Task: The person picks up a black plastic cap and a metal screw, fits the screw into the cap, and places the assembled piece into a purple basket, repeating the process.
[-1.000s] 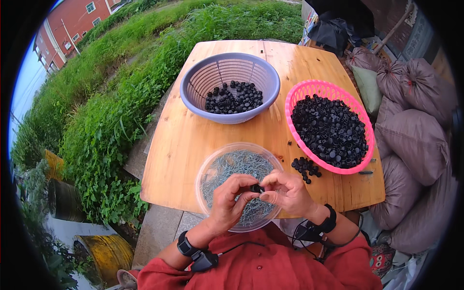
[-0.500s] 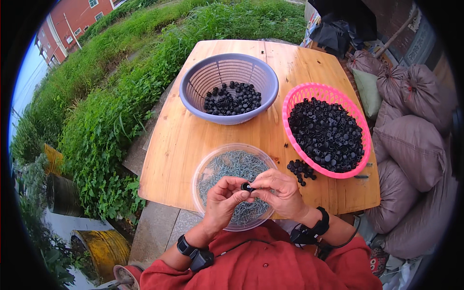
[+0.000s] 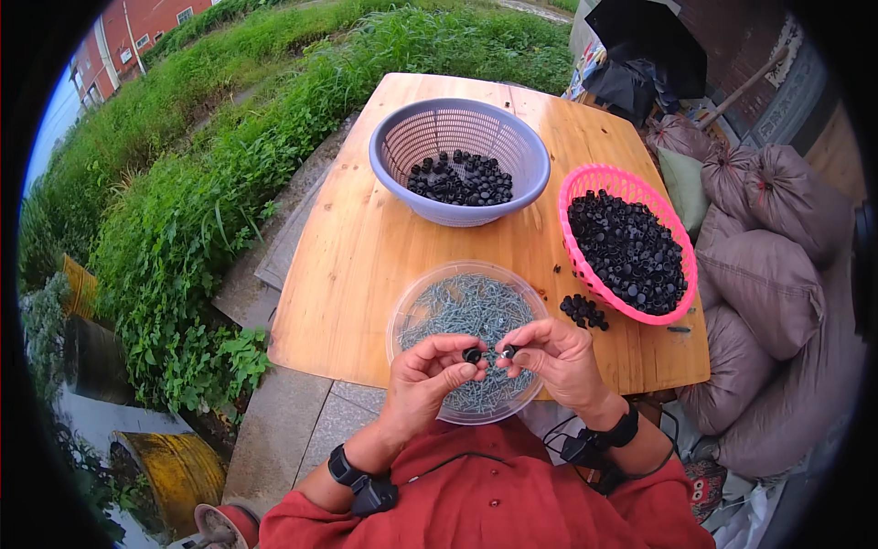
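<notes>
Both hands are raised over a clear round tub (image 3: 395, 320) of loose silver screws (image 3: 466, 302). My left hand (image 3: 422, 375) pinches a small round black plastic cap (image 3: 471, 355) between thumb and fingers. A short gap to its right, my right hand (image 3: 562, 364) pinches a small black piece with a shiny silvery part (image 3: 508, 351); its exact kind is too small to make out. Beyond the tub stands a grey-purple mesh basket (image 3: 389, 188) with black plastic pieces inside. To the right, a pink basket (image 3: 690, 284) holds a heap of similar black pieces.
A small pile of black pieces (image 3: 583, 312) lies on the wooden table (image 3: 338, 274) beside the pink basket. Stuffed grey-brown sacks (image 3: 768, 284) crowd the table's right side. Green plants (image 3: 183, 247) grow along the left, with a yellow rusty drum (image 3: 174, 476) nearer me.
My hands have moved apart; before, they met at the black cap. Each now holds its own piece. The view has shifted slightly, so the tub and baskets sit further right.
</notes>
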Demonstrator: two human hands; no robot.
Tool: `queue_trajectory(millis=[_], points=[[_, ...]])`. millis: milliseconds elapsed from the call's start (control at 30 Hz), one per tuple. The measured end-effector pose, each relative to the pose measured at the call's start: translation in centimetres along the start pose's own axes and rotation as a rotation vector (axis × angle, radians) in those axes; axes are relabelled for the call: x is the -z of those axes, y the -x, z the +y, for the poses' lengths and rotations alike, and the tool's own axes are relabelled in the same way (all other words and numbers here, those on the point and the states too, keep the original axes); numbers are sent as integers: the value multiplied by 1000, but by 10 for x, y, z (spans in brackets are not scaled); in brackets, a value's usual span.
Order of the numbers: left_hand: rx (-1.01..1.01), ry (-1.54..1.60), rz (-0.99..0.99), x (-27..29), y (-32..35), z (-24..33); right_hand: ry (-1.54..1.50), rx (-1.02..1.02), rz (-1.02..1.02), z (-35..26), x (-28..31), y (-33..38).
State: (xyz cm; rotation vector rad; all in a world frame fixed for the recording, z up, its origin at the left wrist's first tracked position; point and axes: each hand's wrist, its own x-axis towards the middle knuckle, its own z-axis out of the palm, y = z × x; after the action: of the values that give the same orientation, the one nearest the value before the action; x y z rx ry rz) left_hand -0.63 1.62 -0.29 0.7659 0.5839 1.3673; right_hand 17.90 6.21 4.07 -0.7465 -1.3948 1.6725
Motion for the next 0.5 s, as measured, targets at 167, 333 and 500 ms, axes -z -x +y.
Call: queue_trajectory(millis=[167,333,500], points=[[-19,-1,13,-8,5,7,-11,71,-27,5,-5,1],[66,13,5,-11,5,6,113,185,-2,9,-4,4],[116,-99,-20,-14,-1,-1,409,296,-39,5,7,3]])
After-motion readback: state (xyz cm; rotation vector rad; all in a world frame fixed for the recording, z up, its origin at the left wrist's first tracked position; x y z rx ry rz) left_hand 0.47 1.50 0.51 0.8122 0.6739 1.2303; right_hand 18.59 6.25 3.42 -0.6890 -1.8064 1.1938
